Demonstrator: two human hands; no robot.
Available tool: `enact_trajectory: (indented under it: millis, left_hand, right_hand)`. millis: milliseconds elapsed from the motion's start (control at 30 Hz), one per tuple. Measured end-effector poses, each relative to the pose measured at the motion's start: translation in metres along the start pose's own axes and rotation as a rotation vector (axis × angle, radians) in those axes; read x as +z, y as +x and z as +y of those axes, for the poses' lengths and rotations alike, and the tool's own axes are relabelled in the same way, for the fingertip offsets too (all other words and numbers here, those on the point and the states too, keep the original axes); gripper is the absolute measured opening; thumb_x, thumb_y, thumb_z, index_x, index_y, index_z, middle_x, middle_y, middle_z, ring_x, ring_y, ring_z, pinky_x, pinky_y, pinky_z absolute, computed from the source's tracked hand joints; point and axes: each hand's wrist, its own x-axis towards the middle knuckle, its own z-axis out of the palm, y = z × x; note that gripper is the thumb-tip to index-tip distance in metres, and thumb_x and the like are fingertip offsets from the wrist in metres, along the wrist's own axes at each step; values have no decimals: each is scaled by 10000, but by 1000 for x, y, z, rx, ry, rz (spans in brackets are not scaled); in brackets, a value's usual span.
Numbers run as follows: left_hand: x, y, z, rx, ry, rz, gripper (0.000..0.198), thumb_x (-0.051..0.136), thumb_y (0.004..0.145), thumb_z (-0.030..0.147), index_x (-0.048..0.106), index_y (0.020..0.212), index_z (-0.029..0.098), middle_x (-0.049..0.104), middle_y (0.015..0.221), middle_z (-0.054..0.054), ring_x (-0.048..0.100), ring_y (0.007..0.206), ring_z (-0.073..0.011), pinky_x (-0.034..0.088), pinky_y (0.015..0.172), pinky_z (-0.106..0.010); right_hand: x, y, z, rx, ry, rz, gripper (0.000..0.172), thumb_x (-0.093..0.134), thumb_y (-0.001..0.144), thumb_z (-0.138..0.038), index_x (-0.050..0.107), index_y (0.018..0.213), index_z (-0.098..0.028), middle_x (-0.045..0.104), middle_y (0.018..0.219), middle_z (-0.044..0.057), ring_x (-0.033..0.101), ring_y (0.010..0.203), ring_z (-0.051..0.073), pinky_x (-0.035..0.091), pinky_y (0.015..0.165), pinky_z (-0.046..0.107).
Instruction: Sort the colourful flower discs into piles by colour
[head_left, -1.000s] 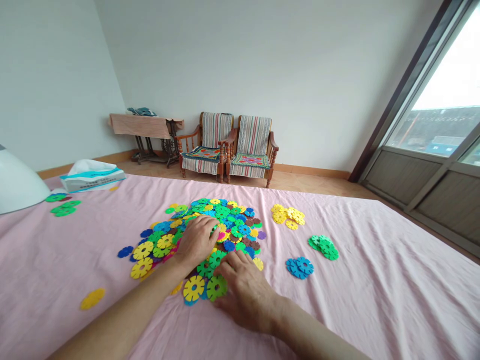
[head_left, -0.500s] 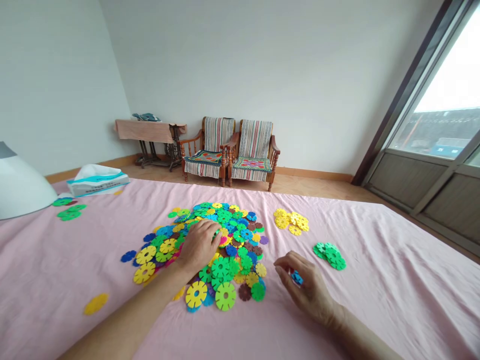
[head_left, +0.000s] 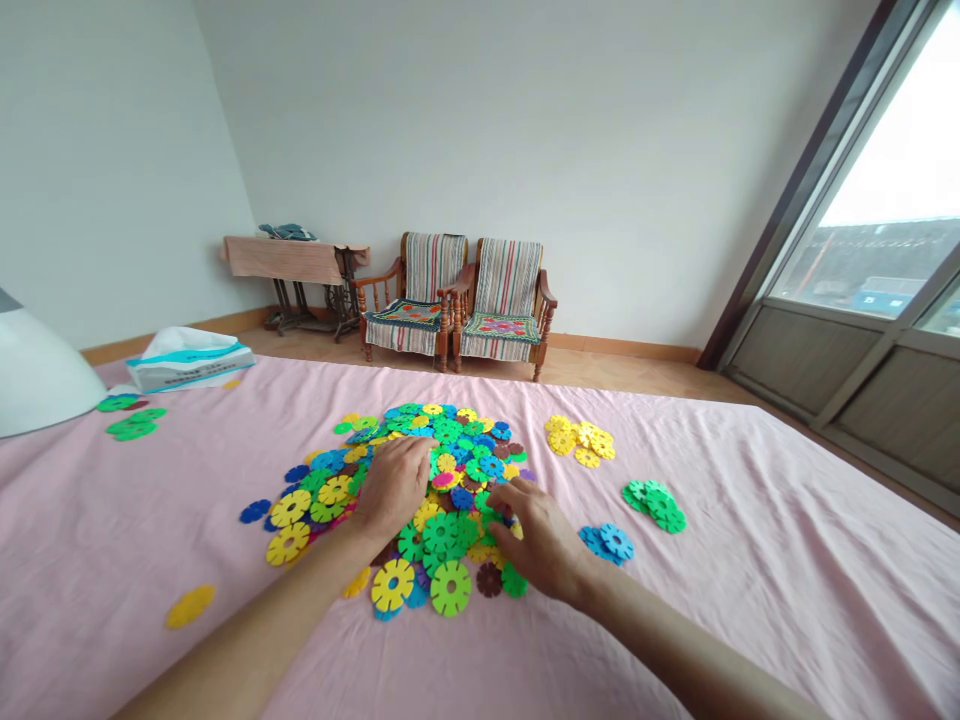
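A loose heap of notched plastic snowflake discs (head_left: 441, 535) in several colours lies on the pink cloth. My left hand (head_left: 394, 485) rests over the heap's middle, fingers pressed together and bent down; the hand itself hides what its fingertips hold, if anything. Over the heap's right side is my right hand (head_left: 536, 530), its thumb and forefinger apart and nothing seen held. A pink disc (head_left: 444, 481) lies between the two hands. Just right of my right hand are a few blue discs (head_left: 607, 542). Farther right sit green discs (head_left: 655, 505), with yellow discs (head_left: 579, 440) behind.
A single yellow disc (head_left: 190, 606) lies at the front left of the pink cloth (head_left: 750, 600). More green discs (head_left: 136, 424) are at the far left, near a tissue pack (head_left: 191, 362) and a white rounded object (head_left: 45, 375). Two armchairs (head_left: 499, 300) stand beyond the table.
My right hand has moved left onto the heap and let go of the blue discs, which now lie on the cloth. My left hand has barely shifted.
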Motion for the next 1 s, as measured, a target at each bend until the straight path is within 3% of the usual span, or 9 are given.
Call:
enact_trajectory:
  millis: [333,567,800,933,1000]
  left_hand:
    - [2,0,-5,-16,9,-18,235,448,856,146,656,957,184,704,968,-74,627,948,-232,469,891,-409]
    - [4,-2,-6,-14,25,-21,219,461,861,167,652,963,192,700,974,-72,614,961,-233,461,896,-404]
    - [0,0,-4,-18,40,-39,229,447,866,169,650,972,172,696,992,-84,614,968,-240,467,896,-403]
    - [-1,1,-3,-14,50,-47,220,453,856,167,649,955,176,698,979,-81,615,963,-239,473,887,-397]
    - [0,0,-4,-12,51,-41,216,455,855,166,646,954,177,697,981,-82,613,965,-238,473,886,-395]
  right_hand:
    - [21,22,-41,-145,-101,-109,376,714,730,-289,627,1085,-202,570,1051,76,516,971,229,406,854,361]
    - [26,25,-43,-75,-103,-120,272,717,716,-231,596,956,-192,574,994,56,523,943,211,408,818,332]
    - [21,25,-48,21,-107,-128,351,737,698,-278,580,996,-179,576,1037,93,524,973,250,414,854,383]
    - [28,23,-43,33,4,-55,340,741,656,-199,560,945,-188,597,993,66,544,918,215,433,783,326]
    - [26,23,-41,25,115,-20,235,668,691,-126,564,890,-198,620,903,26,561,833,171,430,719,276]
